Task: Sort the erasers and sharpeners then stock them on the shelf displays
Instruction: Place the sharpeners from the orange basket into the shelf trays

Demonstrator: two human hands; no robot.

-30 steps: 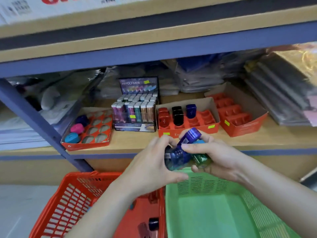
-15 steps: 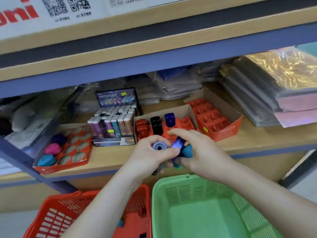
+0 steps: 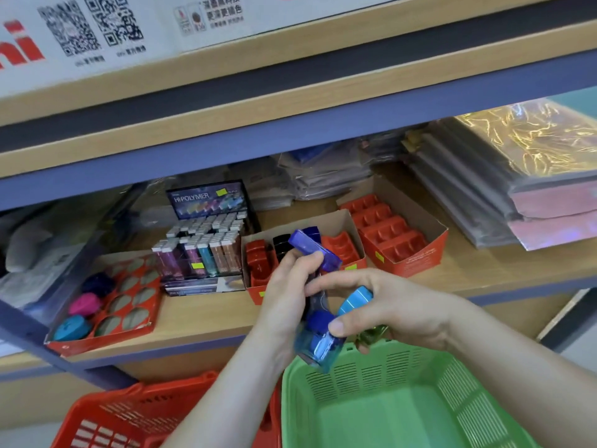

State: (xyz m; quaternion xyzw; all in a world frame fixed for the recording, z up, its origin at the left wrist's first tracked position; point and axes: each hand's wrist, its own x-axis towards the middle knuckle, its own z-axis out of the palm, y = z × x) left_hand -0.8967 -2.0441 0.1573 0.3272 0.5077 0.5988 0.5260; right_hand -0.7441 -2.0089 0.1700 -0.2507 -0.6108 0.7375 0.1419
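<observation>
My left hand [image 3: 287,295] pinches a purple-blue sharpener [image 3: 315,250] and lifts it in front of the middle orange display box [image 3: 350,221], which holds a red [image 3: 258,260], a black [image 3: 280,245] and a blue sharpener. My right hand [image 3: 394,305] grips a bunch of sharpeners: a light blue one [image 3: 355,300], a clear blue one [image 3: 321,345] and a green one [image 3: 371,334] partly hidden under my fingers. Both hands hover over the green basket's [image 3: 387,399] far rim.
On the shelf [image 3: 484,270] stand a flat orange tray [image 3: 135,328] with round erasers at the left, a Hi-Polymer eraser display [image 3: 200,250], and an orange box [image 3: 407,240] with bare slots at the right. Wrapped paper stacks [image 3: 517,182] lie behind. An orange basket [image 3: 135,415] sits lower left.
My left hand has pulled the purple-blue sharpener out of the bunch and raised it toward the middle box. The view has shifted slightly closer to the shelf.
</observation>
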